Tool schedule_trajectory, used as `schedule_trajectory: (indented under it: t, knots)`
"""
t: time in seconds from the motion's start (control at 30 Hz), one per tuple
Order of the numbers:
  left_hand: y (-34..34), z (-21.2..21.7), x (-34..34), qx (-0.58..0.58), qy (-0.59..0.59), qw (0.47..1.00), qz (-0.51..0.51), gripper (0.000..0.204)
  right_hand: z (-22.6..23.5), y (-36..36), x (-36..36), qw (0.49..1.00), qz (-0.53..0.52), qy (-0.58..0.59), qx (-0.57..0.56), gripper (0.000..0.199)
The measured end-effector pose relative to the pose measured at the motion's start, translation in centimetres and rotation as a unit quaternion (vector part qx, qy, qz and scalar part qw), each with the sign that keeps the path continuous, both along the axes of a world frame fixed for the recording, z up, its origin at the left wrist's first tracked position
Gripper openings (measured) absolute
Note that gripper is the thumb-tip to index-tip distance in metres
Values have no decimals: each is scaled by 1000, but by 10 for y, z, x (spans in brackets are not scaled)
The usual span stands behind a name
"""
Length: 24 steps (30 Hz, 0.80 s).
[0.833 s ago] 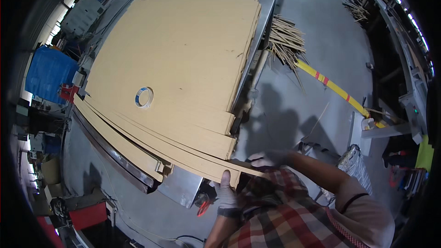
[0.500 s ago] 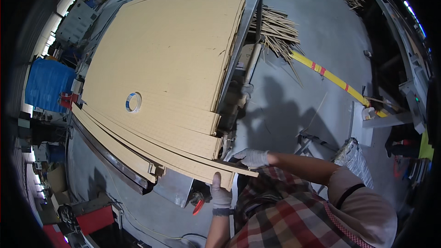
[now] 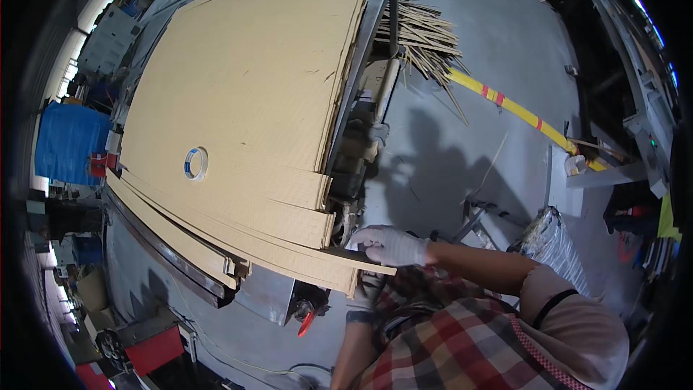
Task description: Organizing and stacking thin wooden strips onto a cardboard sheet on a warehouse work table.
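Observation:
A stack of large tan corrugated cardboard sheets (image 3: 238,79) lies on a metal table, with long narrow cardboard strips (image 3: 289,258) along its near edge. One strip's end (image 3: 375,268) sticks out to the right beyond the others. My right hand (image 3: 395,245), in a pale knit glove, is just above that end, fingers curled and closed by the table's dark edge; what they hold is hidden. Below the same end is my gloved left hand (image 3: 367,295), its fingers mostly covered by the strip. A roll of tape (image 3: 195,164) rests on the top sheet.
Thin offcut strips (image 3: 426,36) are piled on the floor beyond the table's right side. A yellow bar with red bands (image 3: 505,105) runs across the floor. A red-handled tool (image 3: 306,323) hangs below the strips. Plastic-wrapped material (image 3: 552,245) stands at right.
My left hand has let go of the strip ends, where its thumb lay on top, and moved right, beneath the protruding strip. My right hand stays near the table's edge. The view has shifted slightly.

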<state>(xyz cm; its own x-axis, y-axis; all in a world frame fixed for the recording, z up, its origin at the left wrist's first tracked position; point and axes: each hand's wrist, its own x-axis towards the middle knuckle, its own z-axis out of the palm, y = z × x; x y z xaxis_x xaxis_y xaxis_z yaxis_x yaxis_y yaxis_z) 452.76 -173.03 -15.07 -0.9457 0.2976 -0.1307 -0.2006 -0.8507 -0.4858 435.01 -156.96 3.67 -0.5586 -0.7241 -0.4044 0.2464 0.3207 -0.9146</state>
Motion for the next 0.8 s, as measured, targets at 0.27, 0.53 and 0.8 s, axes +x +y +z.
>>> schedule_trajectory:
  t: [0.27,0.53,0.8]
  knots:
    - [44,30,-33,-843,11,515,-155,60,19,-21,44,849,126,413,305,57]
    - [59,56,-46,-966,90,217,-109,43,34,-21,29,881,113,348,300,30]
    - [73,74,-57,-210,-98,966,116,22,41,58,69,875,39,397,275,28]
